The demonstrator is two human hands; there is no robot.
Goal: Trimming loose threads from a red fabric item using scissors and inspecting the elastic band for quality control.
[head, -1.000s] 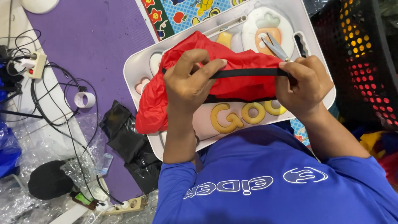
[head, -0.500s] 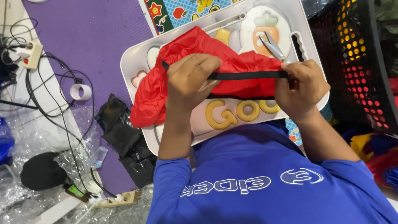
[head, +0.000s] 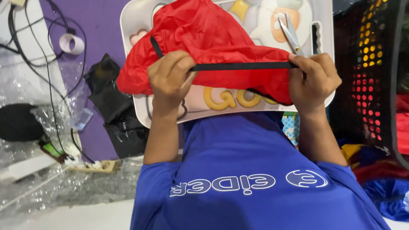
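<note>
A crumpled red fabric [head: 213, 38] lies over a white tray-like lap table [head: 317, 25] with cartoon pictures and yellow letters. A black strap [head: 238, 66] runs taut across the fabric's near edge. My left hand [head: 169, 76] pinches the strap's left part together with the fabric. My right hand [head: 314, 79] grips the strap's right end and the fabric there. Small scissors [head: 291, 36] lie on the table just beyond my right hand.
A black perforated basket [head: 368, 64] stands at the right. Black fabric pieces [head: 113, 106] lie on a purple mat [head: 98, 25] at the left, with a tape roll [head: 71, 43], cables, a power strip [head: 96, 166] and plastic wrap. My blue shirt fills the foreground.
My hands have spread further apart, pulling the black strap straight and taut across the red fabric. The view has shifted slightly toward the table.
</note>
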